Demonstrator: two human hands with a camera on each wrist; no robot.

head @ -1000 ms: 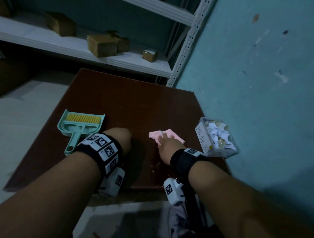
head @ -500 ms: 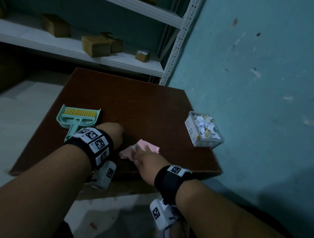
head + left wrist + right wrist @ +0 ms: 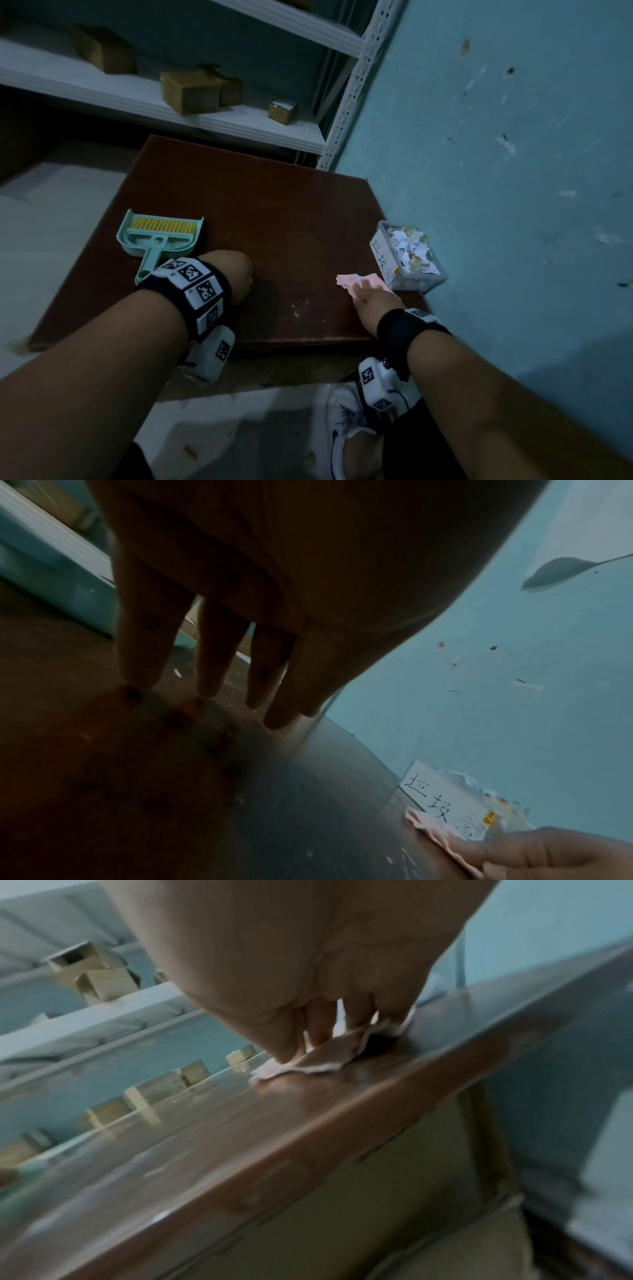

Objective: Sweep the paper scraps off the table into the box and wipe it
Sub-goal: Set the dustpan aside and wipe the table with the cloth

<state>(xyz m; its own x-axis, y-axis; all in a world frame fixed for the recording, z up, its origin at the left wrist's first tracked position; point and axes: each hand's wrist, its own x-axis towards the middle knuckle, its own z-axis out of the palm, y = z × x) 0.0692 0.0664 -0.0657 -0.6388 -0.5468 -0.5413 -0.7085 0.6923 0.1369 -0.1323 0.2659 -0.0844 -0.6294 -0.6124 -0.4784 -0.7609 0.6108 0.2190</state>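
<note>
My right hand [image 3: 371,296] presses a pink cloth [image 3: 356,281] flat on the brown table [image 3: 274,205] with straight fingers, right beside the clear box [image 3: 407,260] of paper scraps at the table's right edge. From the right wrist the fingers [image 3: 318,1026] push down on the cloth [image 3: 325,1058] near the front edge. My left hand [image 3: 236,274] rests on the table left of centre; the left wrist view shows its fingertips [image 3: 209,669] straight on the surface, holding nothing. A few pale specks [image 3: 301,306] lie between the hands.
A mint dustpan with a yellow-bristled brush [image 3: 161,236] lies on the table's left side. A teal wall [image 3: 496,171] runs along the table's right. White shelving with cardboard boxes [image 3: 191,90] stands behind. My shoe [image 3: 342,421] shows below the front edge.
My right hand slid the pink cloth rightward across the front of the table, from next to the left hand to beside the clear box. The left hand has stayed put.
</note>
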